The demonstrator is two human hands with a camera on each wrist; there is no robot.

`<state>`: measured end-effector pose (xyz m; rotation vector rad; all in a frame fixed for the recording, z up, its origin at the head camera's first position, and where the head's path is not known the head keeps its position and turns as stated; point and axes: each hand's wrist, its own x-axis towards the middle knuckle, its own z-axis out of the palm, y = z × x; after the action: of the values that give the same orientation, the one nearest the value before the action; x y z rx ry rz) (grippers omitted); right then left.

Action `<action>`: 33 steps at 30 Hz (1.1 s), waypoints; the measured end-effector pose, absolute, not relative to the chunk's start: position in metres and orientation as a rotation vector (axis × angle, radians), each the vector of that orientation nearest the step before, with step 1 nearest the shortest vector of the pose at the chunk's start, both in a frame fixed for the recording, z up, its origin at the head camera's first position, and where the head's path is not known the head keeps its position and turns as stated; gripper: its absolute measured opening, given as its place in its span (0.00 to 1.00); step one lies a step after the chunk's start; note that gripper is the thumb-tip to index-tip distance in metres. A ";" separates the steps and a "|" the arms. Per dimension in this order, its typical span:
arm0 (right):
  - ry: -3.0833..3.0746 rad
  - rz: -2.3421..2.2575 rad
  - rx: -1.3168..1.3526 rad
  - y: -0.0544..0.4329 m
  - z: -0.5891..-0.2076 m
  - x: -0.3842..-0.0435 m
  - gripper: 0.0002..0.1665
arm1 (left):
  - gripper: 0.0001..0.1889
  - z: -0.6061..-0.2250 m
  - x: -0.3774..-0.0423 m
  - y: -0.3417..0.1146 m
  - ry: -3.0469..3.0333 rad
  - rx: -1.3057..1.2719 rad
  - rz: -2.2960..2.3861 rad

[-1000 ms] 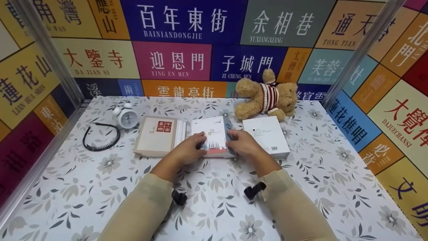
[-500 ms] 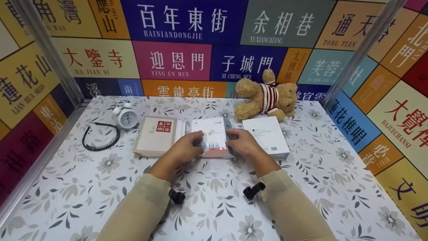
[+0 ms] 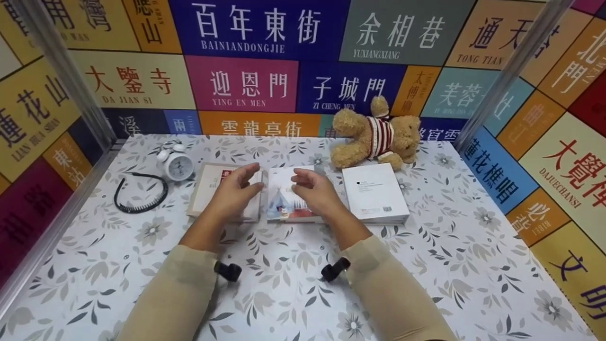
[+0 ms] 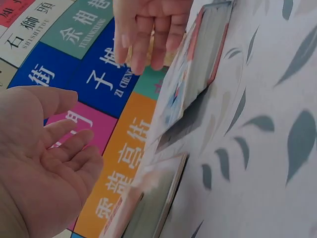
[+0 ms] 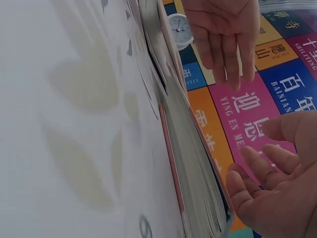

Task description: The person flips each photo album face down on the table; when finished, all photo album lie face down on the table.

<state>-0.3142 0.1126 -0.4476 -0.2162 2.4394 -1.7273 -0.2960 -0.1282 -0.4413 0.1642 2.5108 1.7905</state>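
Note:
Above the beige book (image 3: 202,189) with a red title block, my left hand (image 3: 233,195) hovers with relaxed, slightly bent fingers, covering part of the cover. My right hand (image 3: 318,193) hangs over the middle book (image 3: 279,184), which has a white cover with a blue and red picture along its bottom. Both palms face each other with nothing between them. In the left wrist view, the left hand (image 4: 54,163) is clear of the books. The right wrist view shows the right hand (image 5: 280,183) beyond a thick book's page edges (image 5: 190,163).
A white-covered book (image 3: 376,192) lies right of the middle one. Behind it a teddy bear (image 3: 378,135) in a striped shirt lies on its side. A white alarm clock (image 3: 177,163) and a black headband (image 3: 163,192) are at left. Printed panels (image 3: 255,85) surround the floral tabletop (image 3: 289,284).
Both hands have let go of the middle book's sides, risen and shifted left. More of the middle book's lower left cover now shows. The books appear to stay in place.

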 end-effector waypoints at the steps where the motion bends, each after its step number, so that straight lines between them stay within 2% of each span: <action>1: 2.419 -1.748 -0.232 0.105 -0.448 -0.314 0.29 | 0.32 -0.441 -0.296 -0.131 2.519 0.163 1.800; 13: 2.376 -1.751 -0.352 0.034 -0.456 -0.303 0.33 | 0.30 -0.443 -0.286 -0.185 2.698 0.106 1.798; 17: 2.386 -1.666 -0.398 0.021 -0.458 -0.298 0.36 | 0.31 -0.441 -0.281 -0.209 2.800 0.052 1.687; 21: 2.348 -1.682 -0.371 0.018 -0.461 -0.298 0.35 | 0.32 -0.443 -0.280 -0.224 2.799 -0.048 1.672; 26: 2.300 -1.674 -0.322 0.019 -0.465 -0.299 0.36 | 0.34 -0.449 -0.282 -0.232 2.692 -0.174 1.675; 33: 2.272 -1.633 -0.310 0.016 -0.464 -0.296 0.38 | 0.45 -0.451 -0.288 -0.234 2.615 -0.221 1.416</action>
<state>-0.2962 0.0157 -0.4636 -0.3095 2.2718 -1.6330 -0.2881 -0.2342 -0.4513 -0.2213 2.6151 1.4157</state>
